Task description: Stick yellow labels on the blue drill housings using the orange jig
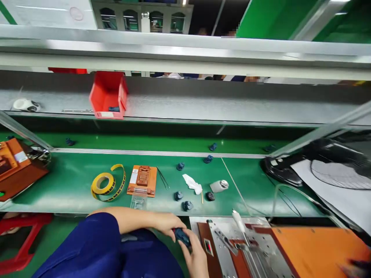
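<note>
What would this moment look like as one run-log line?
left hand and right hand hold small dark-blue part | on green bench: yellow tape roll, orange rectangular fixture | on grey shelf: open red plastic bin

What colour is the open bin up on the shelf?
Red, with a pale label; it shows best in the head view.

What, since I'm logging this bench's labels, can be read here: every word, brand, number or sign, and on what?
No text is legible.
Front label on the red bin: too small.
White label on the orange fixture: too small.
Tilted label on the orange box at left: blurred.
Pink oval mark on the white board: blurred.
</note>
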Demonstrator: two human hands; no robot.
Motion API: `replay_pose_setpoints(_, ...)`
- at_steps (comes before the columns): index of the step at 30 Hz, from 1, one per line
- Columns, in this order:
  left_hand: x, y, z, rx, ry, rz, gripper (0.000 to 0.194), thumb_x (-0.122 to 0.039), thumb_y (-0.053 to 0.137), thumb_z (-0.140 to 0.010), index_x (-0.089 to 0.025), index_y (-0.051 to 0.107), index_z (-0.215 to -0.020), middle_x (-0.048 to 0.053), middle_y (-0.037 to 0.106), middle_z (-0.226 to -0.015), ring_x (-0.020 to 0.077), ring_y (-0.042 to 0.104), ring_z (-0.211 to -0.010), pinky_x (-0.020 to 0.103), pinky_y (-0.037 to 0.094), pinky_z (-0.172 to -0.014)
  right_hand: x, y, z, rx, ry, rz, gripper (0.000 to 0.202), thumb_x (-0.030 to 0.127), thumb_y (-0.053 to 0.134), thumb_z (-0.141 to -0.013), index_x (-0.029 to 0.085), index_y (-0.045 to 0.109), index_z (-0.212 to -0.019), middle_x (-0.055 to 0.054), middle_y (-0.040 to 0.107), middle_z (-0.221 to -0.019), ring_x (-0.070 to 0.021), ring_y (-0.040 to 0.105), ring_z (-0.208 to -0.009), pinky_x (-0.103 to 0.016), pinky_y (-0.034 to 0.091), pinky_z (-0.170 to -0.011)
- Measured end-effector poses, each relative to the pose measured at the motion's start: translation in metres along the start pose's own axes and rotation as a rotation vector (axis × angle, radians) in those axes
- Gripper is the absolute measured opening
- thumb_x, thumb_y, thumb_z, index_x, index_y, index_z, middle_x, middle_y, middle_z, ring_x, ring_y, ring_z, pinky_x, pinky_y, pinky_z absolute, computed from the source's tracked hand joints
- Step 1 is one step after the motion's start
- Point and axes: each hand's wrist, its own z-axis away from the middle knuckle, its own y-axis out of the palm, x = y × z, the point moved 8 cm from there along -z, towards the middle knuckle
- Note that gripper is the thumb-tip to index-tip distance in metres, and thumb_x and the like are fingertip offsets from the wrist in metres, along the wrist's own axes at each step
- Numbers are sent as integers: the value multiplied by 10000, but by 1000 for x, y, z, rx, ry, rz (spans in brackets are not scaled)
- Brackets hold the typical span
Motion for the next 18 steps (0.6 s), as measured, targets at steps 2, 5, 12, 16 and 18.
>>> replay_pose_setpoints(2,37,-67,33,-261,-188,77,519,-390,912,-564,-212,724,-1013,52,753,-921,278,710,-866,321,541,-752,17,23,-40,23,-6,-23,388,486,574,-907,285,633,-1234,-130,612,-1302,-300,684,-1101,-410,620,-868)
replay_pose_setpoints(5,110,-181,111,-727,-510,110,410,-276,852,-673,-202,721,-1054,45,754,-979,248,701,-923,333,548,-834,24,53,-79,12,48,-52,490,525,566,-898,244,587,-1299,-168,593,-1319,-297,701,-1048,-411,626,-838)
replay_pose_setpoints(12,264,-370,284,-1297,-1059,-16,352,-349,609,-953,-157,587,-1248,102,625,-1237,228,641,-1061,453,553,-906,2,127,-92,346,195,-48,363,572,575,-845,285,730,-1003,-118,768,-1006,-307,757,-886,-398,623,-800)
replay_pose_setpoints(16,293,-406,302,-1315,-1116,-111,370,-361,613,-950,-154,583,-1255,96,617,-1242,235,638,-1053,443,562,-885,11,139,-94,396,269,-8,333,520,560,-861,274,727,-1012,-115,763,-978,-285,751,-843,-378,611,-777)
replay_pose_setpoints(18,293,-416,278,-1260,-1015,-183,375,-351,612,-953,-147,576,-1266,99,607,-1261,241,631,-1067,450,555,-894,24,139,-98,395,308,17,308,464,548,-878,255,712,-1034,-110,751,-972,-267,739,-855,-368,594,-803)
